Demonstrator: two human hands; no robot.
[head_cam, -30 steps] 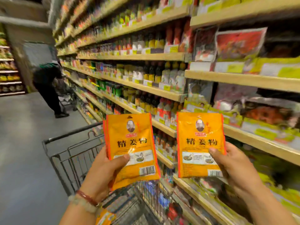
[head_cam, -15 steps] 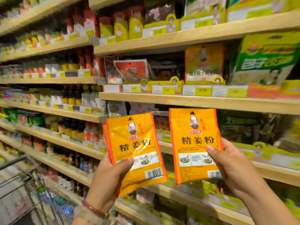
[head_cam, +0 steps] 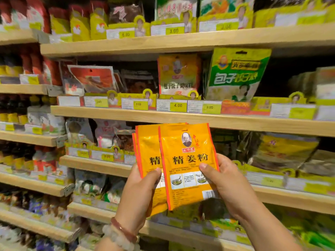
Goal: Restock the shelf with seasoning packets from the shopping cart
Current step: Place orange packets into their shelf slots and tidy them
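A wall of light wooden shelves (head_cam: 181, 43) fills the view, running in 2 offset bays: a nearer bay on the right and centre, and a bay further left whose boards sit at different heights. Yellow price tags (head_cam: 178, 105) line the front edges, reading 4.00, 3.00 and 5.00 where legible. On the middle board stand a green and yellow packet (head_cam: 237, 73), an orange packet with a portrait (head_cam: 178, 73) just left of it, and a red and white pouch (head_cam: 94, 78) leaning further left. Red and yellow pouches (head_cam: 79, 22) crowd the top board. Dark foil packets (head_cam: 279, 151) lie at the right on the board below, and blurred bags and bottles fill the lower left.

In front of this lower board, both hands hold orange seasoning packets upright. The right hand (head_cam: 230, 185) grips the front packet (head_cam: 186, 163) by its right edge, thumb pressed on its face. The left hand (head_cam: 141, 192) grips the rear packets (head_cam: 146, 151) from below left, thumb on the face; at least 2 layered edges show there. The front packet overlaps the rear ones and hides most of their print. The packets cover part of the board edge behind them. Bead bracelets (head_cam: 121, 234) circle the left wrist.
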